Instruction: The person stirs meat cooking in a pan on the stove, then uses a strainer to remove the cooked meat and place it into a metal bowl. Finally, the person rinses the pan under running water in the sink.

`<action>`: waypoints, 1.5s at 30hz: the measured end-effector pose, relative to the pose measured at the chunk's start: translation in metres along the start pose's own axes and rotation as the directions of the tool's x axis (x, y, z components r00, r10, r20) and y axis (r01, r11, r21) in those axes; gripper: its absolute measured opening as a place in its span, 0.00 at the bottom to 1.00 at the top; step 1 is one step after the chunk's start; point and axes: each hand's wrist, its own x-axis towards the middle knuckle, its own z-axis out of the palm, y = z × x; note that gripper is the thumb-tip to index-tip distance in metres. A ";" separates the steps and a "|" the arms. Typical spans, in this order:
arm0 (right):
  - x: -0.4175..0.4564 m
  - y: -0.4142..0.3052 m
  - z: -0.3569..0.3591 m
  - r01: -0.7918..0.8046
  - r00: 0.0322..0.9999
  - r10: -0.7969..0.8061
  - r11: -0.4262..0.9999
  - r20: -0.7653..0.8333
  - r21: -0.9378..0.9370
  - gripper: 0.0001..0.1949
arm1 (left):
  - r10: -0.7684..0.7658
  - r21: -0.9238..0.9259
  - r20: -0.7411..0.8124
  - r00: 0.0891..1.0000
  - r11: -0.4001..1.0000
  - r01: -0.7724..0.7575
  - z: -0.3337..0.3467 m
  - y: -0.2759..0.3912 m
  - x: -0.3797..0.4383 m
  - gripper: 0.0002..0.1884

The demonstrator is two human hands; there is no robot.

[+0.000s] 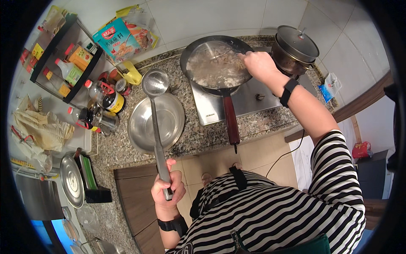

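My left hand (169,186) grips the handle of a metal ladle (155,83), whose bowl is over the counter just beyond a wide stainless steel basin (136,127). With my right hand (260,66) I hold the handle of a wire strainer (203,52); its round mesh head lies at the far left inside a wok (190,76). Cloudy, foamy liquid with pale brown pieces (219,71) fills much of the wok, and it looks steamy. The wok rests on the left burner of a steel gas stove (209,109), its dark red handle (230,120) pointing towards me.
A lidded pot (287,60) stands on the stove's right side. Sauce bottles (111,98), jars (122,86) and a rack (74,87) line the left wall. Food packets (115,39) lean at the back. A metal lid (72,181) stands by the left counter.
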 end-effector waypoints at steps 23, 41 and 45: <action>-0.098 0.036 -0.068 -0.027 1.000 0.029 0.989 -0.011 0.145 0.17 | 0.292 0.616 -0.590 0.753 0.766 0.186 -0.081 0.020 -0.025 0.23; -0.034 0.060 -0.007 -0.457 0.889 0.437 0.818 0.139 0.349 0.12 | 0.625 0.809 -0.475 0.619 0.034 0.587 -0.112 0.021 -0.032 0.21; -0.034 0.070 0.037 -0.539 0.841 0.443 0.733 0.310 0.415 0.12 | 0.662 0.829 -0.439 0.608 0.038 0.557 -0.115 0.018 -0.038 0.21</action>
